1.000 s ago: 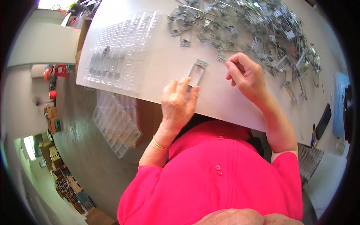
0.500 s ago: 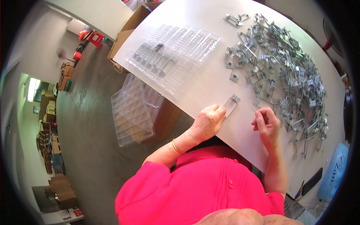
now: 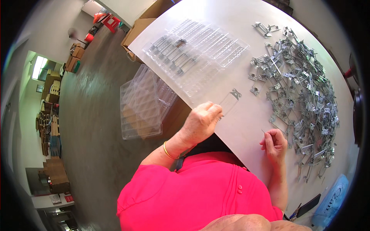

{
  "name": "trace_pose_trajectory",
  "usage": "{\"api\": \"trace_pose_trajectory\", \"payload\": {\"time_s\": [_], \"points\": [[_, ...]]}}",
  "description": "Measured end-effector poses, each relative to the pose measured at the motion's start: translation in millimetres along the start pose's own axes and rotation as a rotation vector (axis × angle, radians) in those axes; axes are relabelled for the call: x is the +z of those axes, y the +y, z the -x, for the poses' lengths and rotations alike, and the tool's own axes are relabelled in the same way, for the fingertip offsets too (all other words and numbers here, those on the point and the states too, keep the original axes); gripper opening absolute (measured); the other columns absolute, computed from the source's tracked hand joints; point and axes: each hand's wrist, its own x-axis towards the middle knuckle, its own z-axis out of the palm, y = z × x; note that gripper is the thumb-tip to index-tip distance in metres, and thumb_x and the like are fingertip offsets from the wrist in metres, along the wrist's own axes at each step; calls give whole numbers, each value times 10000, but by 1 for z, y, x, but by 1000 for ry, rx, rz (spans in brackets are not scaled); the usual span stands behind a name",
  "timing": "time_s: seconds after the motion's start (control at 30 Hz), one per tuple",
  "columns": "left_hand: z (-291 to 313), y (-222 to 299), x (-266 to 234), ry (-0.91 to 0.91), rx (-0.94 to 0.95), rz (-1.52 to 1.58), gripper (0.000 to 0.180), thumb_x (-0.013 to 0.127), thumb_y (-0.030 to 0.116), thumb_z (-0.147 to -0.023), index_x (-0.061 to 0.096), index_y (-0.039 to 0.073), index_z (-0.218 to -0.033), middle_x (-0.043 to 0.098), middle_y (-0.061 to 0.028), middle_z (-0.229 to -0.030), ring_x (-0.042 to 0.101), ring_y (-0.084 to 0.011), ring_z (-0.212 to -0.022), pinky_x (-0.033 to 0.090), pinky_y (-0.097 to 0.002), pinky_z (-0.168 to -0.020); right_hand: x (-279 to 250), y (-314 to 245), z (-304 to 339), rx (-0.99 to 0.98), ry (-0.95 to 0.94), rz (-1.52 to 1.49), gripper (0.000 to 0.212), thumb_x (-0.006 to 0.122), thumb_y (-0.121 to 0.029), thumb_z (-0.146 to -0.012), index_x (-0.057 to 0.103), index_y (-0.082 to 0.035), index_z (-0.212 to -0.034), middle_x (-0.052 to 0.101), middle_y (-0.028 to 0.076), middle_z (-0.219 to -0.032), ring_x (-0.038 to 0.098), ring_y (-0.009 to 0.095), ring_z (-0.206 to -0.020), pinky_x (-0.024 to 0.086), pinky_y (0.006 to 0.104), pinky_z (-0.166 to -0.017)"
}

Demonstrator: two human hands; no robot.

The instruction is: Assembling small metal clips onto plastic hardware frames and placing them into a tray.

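Over the near part of the white table [image 3: 243, 127], my left hand [image 3: 201, 122] pinches one end of a narrow metal bracket frame [image 3: 234, 93]. Thin rods run along the frame to a small flat plate at its far end. To the right, my right hand [image 3: 275, 144] is closed, with thumb and forefinger around a thin, pin-like metal piece [image 3: 263, 131] whose tip points up and left. The two hands are apart. Beyond my left hand lie clear plastic compartment trays [image 3: 198, 82]; several similar metal frames [image 3: 171, 56] sit in a row in one.
A large heap of metal frames [image 3: 304, 92] covers the table's right side, with a few loose frames [image 3: 266, 29] at the far end. More clear trays [image 3: 140, 104] rest on a cardboard box [image 3: 169, 117] below the table's left edge. A blue plastic bag [image 3: 332, 202] lies lower right.
My left hand has moved slightly left with the frame, whose far end has shifted up and left. My right hand has come lower in view, still pinching the thin piece. The whole view has shifted a little.
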Motion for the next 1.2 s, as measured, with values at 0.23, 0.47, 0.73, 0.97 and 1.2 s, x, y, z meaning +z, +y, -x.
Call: {"api": "trace_pose_trajectory", "payload": {"time_s": [0.23,0.47,0.73,0.97,1.2], "points": [[-22,-42,-55,211,-48,-242,83,768,-7,-937,713,-2,-999,719,-167,-943,711,-347,-836,573,-403,-766,-3,1,0,21,-36,35,50,626,-48,-1100,635,-31,-1054,698,31,-765,605,63,-599,487,221,-549],[-54,-87,-76,156,-186,-251,36,711,24,-951,688,-3,-952,710,-191,-909,708,-395,-854,560,-451,-761,-4,-1,-2,56,-44,14,18,642,-16,-1079,636,-17,-1062,707,35,-790,633,60,-644,513,223,-568],[-71,-117,-71,-5,-187,-284,89,714,67,-953,703,-16,-980,718,-177,-910,715,-340,-851,554,-420,-788,-2,-4,-1,83,-32,37,19,639,-15,-1079,638,-17,-1060,704,28,-786,629,56,-638,520,226,-569],[-74,-130,-66,-141,-249,-335,96,718,89,-952,702,1,-988,730,-202,-966,719,-392,-927,557,-469,-828,-4,-4,-1,72,-41,39,18,641,-19,-1080,639,-16,-1062,698,26,-793,633,53,-647,527,225,-562],[-80,-128,-66,-233,-303,-419,137,740,137,-948,724,26,-1027,750,-216,-1029,728,-424,-1010,570,-510,-884,-2,-4,-2,55,-40,51,21,648,-20,-1078,642,-11,-1060,681,12,-808,669,60,-693,549,228,-570]]}}
